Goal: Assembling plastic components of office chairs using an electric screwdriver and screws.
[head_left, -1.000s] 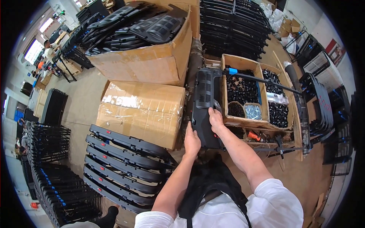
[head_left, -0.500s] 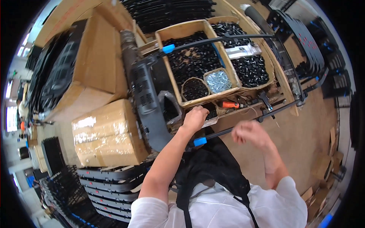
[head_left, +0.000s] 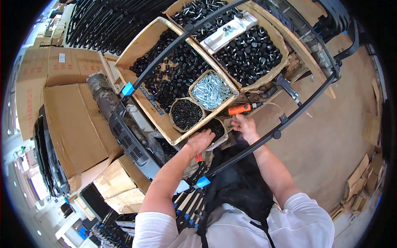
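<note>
My left hand [head_left: 200, 141] reaches into a small box of tiny black screws [head_left: 216, 129] at the near edge of the wooden tray. Its fingers are extended, with the tips among the screws. My right hand [head_left: 245, 126] is just below an orange power screwdriver [head_left: 239, 109], fingers loosely bent and apart; I cannot make out whether they touch it. A thin black tube frame [head_left: 264, 140] with blue end pieces spans the work area, one bar crossing in front of my right forearm. It joins a vented black plastic panel [head_left: 133, 145] at the left.
A wooden tray [head_left: 163, 124] holds black caps, silver screws [head_left: 211, 91] and black screws [head_left: 187, 114]. Black-headed bolts [head_left: 250, 56] fill the box beyond it. A black air tool [head_left: 286, 86] lies to the right. Cardboard boxes [head_left: 78, 124] stand left; black frames [head_left: 103, 25] are stacked behind.
My view has turned and come closer to the trays. My right hand has moved from beside the near bar to the orange screwdriver. My left hand stays at the small screw box.
</note>
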`<move>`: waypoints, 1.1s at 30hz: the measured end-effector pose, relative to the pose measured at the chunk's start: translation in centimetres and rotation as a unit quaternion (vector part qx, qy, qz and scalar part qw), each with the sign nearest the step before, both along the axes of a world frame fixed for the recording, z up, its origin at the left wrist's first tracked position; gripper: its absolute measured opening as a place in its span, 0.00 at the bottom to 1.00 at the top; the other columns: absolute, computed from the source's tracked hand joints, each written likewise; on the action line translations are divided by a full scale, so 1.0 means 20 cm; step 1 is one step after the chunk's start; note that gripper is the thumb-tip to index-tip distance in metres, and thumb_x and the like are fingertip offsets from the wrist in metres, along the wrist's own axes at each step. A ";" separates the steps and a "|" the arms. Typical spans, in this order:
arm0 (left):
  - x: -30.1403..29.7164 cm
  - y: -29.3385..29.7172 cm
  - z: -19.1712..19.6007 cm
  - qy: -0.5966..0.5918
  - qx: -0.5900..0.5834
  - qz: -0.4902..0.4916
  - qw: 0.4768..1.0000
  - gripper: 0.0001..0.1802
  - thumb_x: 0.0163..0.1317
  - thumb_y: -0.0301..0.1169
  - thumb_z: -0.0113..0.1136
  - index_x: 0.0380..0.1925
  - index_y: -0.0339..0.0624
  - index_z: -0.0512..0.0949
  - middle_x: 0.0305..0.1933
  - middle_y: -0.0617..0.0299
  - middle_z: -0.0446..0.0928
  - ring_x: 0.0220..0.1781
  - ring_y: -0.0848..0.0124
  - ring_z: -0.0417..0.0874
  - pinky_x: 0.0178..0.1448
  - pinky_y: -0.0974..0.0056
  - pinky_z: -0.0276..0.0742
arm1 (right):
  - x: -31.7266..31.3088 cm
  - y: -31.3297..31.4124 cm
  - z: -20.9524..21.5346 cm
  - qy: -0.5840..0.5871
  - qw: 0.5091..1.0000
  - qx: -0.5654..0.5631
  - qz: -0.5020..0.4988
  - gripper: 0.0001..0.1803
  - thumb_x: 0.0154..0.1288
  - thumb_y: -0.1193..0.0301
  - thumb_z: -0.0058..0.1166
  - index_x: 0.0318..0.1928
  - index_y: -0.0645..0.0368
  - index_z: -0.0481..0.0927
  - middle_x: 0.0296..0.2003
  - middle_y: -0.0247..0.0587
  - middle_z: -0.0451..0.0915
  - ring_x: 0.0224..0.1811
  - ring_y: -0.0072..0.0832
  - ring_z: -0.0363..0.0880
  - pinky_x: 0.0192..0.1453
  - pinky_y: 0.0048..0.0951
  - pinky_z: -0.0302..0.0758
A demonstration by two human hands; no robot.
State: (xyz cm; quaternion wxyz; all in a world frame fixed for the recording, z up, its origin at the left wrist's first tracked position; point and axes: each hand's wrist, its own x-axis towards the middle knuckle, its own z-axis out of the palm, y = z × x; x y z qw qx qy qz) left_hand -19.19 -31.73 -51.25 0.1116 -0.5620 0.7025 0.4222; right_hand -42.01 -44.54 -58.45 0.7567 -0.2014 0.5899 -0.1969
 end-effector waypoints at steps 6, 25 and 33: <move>0.03 0.05 -0.07 0.065 -0.020 0.225 0.972 0.18 0.58 0.31 0.65 0.50 0.42 0.79 0.51 0.46 0.81 0.58 0.45 0.84 0.61 0.43 0.80 | 0.32 -0.07 -0.11 0.129 0.988 0.064 -0.050 0.18 0.66 0.63 0.73 0.46 0.64 0.86 0.38 0.39 0.86 0.31 0.30 0.87 0.28 0.34 0.87; -0.03 0.02 -0.13 0.482 0.266 0.669 0.500 0.11 0.83 0.36 0.53 0.54 0.43 0.79 0.36 0.68 0.74 0.30 0.77 0.69 0.27 0.72 0.62 | -0.30 0.13 0.36 -0.274 0.950 0.007 -0.151 0.30 0.75 0.72 0.59 0.74 0.47 0.67 0.57 0.45 0.83 0.65 0.42 0.81 0.56 0.50 0.88; -0.01 0.04 0.08 0.584 0.310 0.641 0.390 0.11 0.84 0.39 0.49 0.49 0.44 0.75 0.35 0.67 0.74 0.25 0.80 0.66 0.22 0.74 0.57 | -0.63 0.38 0.91 -0.129 0.982 -0.131 -0.046 0.32 0.70 0.73 0.64 0.72 0.54 0.69 0.63 0.48 0.80 0.69 0.44 0.79 0.68 0.56 0.81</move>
